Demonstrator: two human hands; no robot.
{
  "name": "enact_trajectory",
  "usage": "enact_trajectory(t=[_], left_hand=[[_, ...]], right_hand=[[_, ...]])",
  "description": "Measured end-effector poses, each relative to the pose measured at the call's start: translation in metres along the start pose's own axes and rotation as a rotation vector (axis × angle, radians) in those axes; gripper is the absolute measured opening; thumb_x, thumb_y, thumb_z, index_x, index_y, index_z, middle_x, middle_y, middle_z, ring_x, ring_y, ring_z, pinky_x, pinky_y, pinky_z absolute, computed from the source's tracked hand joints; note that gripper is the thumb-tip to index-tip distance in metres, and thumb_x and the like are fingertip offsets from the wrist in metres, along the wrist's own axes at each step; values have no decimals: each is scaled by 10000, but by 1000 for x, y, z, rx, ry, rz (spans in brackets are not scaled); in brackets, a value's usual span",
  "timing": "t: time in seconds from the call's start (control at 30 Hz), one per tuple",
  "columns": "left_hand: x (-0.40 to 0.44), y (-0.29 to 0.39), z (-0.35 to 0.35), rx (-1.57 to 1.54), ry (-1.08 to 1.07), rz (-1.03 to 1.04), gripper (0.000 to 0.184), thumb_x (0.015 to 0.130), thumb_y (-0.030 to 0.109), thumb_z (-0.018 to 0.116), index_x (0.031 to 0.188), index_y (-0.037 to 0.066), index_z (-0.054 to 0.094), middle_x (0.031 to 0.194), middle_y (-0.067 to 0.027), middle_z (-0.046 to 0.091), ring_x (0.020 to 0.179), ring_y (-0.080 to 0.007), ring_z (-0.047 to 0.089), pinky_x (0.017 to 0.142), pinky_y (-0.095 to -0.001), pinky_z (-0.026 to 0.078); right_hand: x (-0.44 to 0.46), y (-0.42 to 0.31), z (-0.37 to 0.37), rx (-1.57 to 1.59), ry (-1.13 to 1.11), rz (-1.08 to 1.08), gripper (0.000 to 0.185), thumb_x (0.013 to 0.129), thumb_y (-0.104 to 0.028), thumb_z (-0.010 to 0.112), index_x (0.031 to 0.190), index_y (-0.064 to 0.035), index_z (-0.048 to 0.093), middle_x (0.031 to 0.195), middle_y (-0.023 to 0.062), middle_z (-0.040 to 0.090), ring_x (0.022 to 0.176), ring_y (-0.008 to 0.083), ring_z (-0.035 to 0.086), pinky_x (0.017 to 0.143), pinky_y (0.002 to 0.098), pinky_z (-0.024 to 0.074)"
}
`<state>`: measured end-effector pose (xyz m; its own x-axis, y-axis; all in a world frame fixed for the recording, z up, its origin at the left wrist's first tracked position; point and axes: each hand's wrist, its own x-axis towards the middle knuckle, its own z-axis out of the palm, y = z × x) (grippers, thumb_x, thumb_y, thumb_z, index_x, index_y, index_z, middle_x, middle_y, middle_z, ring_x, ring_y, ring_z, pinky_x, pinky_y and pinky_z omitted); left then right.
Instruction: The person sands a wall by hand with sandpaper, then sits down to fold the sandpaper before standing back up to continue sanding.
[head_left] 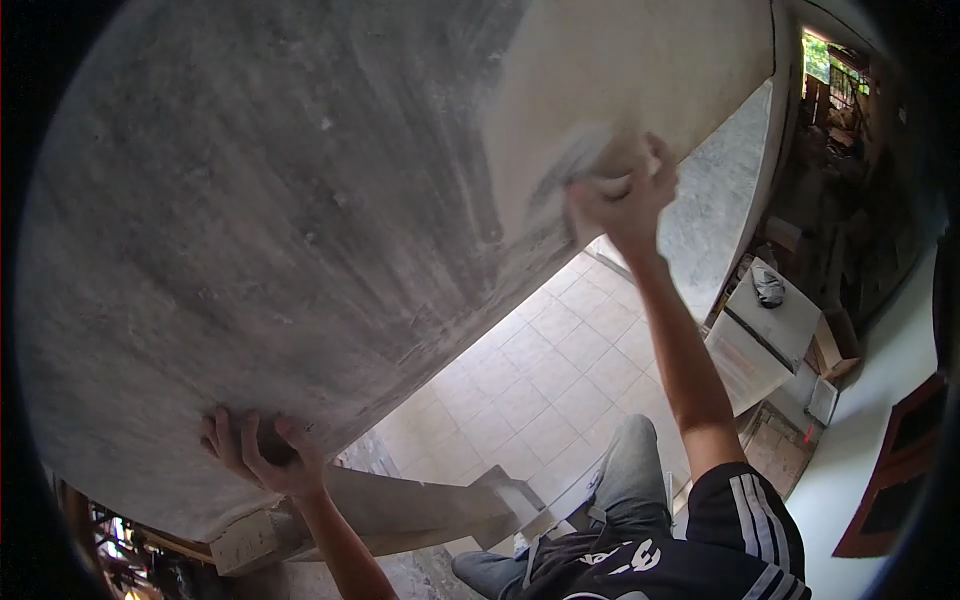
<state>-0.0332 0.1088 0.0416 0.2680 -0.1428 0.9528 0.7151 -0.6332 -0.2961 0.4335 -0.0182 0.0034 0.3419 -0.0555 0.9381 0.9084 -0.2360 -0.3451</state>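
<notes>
My right hand [628,200] is raised against the sloping grey plastered surface [300,200], close to its lower edge. Its fingers are bent round a flat, blade-like tool [590,160] that lies against the surface, blurred by motion. Around and above the tool spreads a smooth, pale beige coat [610,80], while the rest is streaked dark grey. Lower left, my left hand [262,455] presses on the same surface with curled fingers. Something dark shows between its thumb and fingers; its kind is hidden.
Below lies a pale tiled floor [540,350]. A grey beam [400,500] runs beneath the surface near my legs. To the right stand a white cabinet-like box [770,315] with a crumpled bag on it, an open cardboard box [838,343] and a brown-framed window [900,470].
</notes>
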Motion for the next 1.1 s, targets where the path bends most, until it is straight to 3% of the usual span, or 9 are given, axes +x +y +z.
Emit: enact_trajectory(t=[0.17,0.33,0.47,0.53,0.6,0.67,0.8,0.87,1.1], left_hand=[[-7,-12,-2,-2,-16,27,252,916,232,558,1132,101,556,1338,-145,492,1323,-368,402,1136,-602,228],[-1,-4,0,16,14,27,240,919,233,553,1118,98,555,1332,-149,495,1316,-369,408,1132,-599,242],[-3,-4,2,40,8,22,235,930,230,537,1122,95,542,1332,-150,486,1311,-372,409,1128,-599,257],[-3,-6,0,18,-12,48,237,931,229,540,1127,95,536,1332,-149,483,1309,-374,411,1126,-599,262],[-2,-9,-2,15,-17,55,237,933,229,542,1127,95,532,1332,-147,482,1309,-373,411,1124,-599,267],[-1,-4,-2,6,-24,40,233,934,231,544,1124,95,529,1329,-145,483,1311,-371,409,1122,-599,272],[0,1,5,24,20,19,218,936,235,543,1107,100,529,1327,-144,484,1318,-368,402,1120,-602,275],[-3,-5,3,50,3,30,214,937,236,543,1102,101,525,1329,-143,481,1324,-369,396,1121,-604,273],[-8,-7,0,-12,-22,11,221,933,213,537,1127,107,529,1350,-134,468,1334,-370,380,1127,-600,266]], right_hand=[[3,-33,-12,23,-181,-74,1026,516,-572,853,1299,-23,481,1424,242,275,1304,430,240,1059,554,221],[12,-6,-9,-82,-109,208,1048,531,-542,857,1348,-33,443,1427,247,288,1293,410,277,1058,550,216],[-4,-72,-14,127,-268,-58,821,472,-647,831,976,-33,627,1417,267,333,1301,422,296,1077,562,180],[9,-63,-15,78,-166,-197,774,445,-579,880,922,-42,590,1416,244,354,1264,422,312,1019,525,279],[12,-12,2,3,38,-129,758,462,-573,878,918,-48,577,1407,226,343,1240,416,318,1016,551,256],[16,-1,-12,-155,-47,49,738,525,-572,861,959,-44,583,1391,215,320,1193,405,349,999,532,300],[-5,-23,2,80,-53,16,788,500,-601,866,971,-43,572,1388,219,350,1246,408,284,1027,562,247],[-7,-59,-12,39,-101,-191,790,511,-573,874,998,-20,590,1391,248,341,1217,393,319,976,527,345],[-20,-14,-12,63,-139,414,772,625,-396,850,1132,2,425,1214,198,351,1152,351,344,994,477,313]])
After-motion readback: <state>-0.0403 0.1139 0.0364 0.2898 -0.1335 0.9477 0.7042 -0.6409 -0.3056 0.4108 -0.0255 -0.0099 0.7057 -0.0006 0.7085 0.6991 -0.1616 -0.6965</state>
